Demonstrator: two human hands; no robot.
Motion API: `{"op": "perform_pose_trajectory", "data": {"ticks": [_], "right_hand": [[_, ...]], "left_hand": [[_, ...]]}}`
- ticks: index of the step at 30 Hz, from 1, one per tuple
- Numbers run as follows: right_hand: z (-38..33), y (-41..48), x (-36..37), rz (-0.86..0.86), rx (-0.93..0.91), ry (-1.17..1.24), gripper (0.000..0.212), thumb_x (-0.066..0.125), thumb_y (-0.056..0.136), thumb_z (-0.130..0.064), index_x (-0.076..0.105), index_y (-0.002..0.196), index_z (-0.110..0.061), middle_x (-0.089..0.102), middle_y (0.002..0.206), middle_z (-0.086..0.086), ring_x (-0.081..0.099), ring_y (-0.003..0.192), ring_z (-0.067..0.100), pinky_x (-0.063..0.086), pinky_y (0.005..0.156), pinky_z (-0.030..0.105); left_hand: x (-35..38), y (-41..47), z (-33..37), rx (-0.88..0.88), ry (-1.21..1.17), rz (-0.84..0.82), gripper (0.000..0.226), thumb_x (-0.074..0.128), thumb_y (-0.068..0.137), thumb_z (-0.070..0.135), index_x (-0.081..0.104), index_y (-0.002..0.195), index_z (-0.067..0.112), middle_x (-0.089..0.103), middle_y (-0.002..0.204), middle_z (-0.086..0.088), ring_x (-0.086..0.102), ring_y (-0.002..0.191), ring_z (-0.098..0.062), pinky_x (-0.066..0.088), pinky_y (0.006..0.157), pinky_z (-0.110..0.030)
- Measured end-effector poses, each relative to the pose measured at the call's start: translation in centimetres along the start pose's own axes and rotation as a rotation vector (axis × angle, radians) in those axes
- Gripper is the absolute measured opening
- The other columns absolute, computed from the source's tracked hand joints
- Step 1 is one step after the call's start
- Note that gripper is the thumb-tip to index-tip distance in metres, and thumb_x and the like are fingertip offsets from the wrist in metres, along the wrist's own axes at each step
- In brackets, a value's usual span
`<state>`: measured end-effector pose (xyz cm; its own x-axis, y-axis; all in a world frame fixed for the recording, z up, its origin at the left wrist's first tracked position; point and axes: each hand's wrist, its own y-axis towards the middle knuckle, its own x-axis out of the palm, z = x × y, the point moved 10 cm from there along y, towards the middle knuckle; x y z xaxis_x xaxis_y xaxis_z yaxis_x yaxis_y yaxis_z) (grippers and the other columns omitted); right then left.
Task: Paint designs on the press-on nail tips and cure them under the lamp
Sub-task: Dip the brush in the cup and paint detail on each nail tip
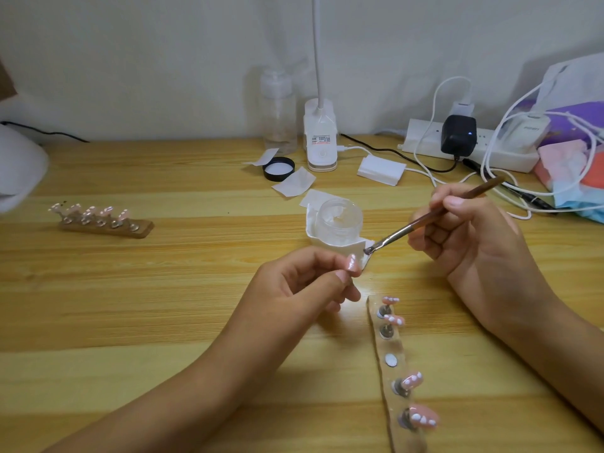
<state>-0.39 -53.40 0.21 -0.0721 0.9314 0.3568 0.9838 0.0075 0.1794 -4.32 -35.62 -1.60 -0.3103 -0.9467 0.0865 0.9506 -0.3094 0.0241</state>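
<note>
Left hand (305, 282) pinches pink nail tip (351, 263) by its peg, just over table (163, 289). Right hand (464, 237) grips brush (434, 217), bristles near tip. Tip looks tiny, light, slick, so hold peg, not wet top.

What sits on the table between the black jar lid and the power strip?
In the head view, the white lamp base and a stack of white pads.

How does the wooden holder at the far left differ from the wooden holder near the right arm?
The far holder lies crosswise; the near holder runs lengthwise, toward the camera. The near holder has one bare spot mid-row; the far holder shows none. Both carry pink tips with white marks.
</note>
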Motion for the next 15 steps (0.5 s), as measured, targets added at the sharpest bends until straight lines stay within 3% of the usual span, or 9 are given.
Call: {"op": "perform_pose_trajectory", "data": {"ticks": [6,11,15], "right_hand": [[-0.1,-0.1,0.3,-0.024,-0.009,0.012,0.008,0.043,0.084,-0.013,0.052,0.085,-0.012,0.068,0.068,0.004,0.064,0.062,0.015,0.053,0.060,0.022],[-0.1,0.1,-0.5,0.033,-0.006,0.030,0.008,0.047,0.086,-0.017,0.054,0.083,-0.016,0.069,0.068,0.002,0.066,0.064,0.011,0.055,0.062,0.022],[0.0,0.2,-0.9,0.054,-0.003,0.041,0.010,0.049,0.087,-0.017,0.057,0.082,-0.017,0.069,0.069,0.001,0.066,0.065,0.011,0.054,0.062,0.022]], "left_hand": [[-0.3,-0.1,-0.1,0.001,0.063,0.009,0.012,0.068,0.078,0.027,0.075,0.086,0.034,0.072,0.078,0.007,0.065,0.077,-0.002,0.048,0.071,-0.013],[-0.1,-0.1,0.2,0.026,0.075,0.009,0.010,0.073,0.080,0.027,0.076,0.088,0.032,0.073,0.090,0.012,0.061,0.080,0.001,0.046,0.072,-0.011],[-0.2,-0.1,0.3,0.021,0.058,0.020,0.014,0.076,0.078,0.028,0.075,0.092,0.028,0.076,0.095,0.005,0.068,0.090,-0.004,0.048,0.074,-0.011]]}}
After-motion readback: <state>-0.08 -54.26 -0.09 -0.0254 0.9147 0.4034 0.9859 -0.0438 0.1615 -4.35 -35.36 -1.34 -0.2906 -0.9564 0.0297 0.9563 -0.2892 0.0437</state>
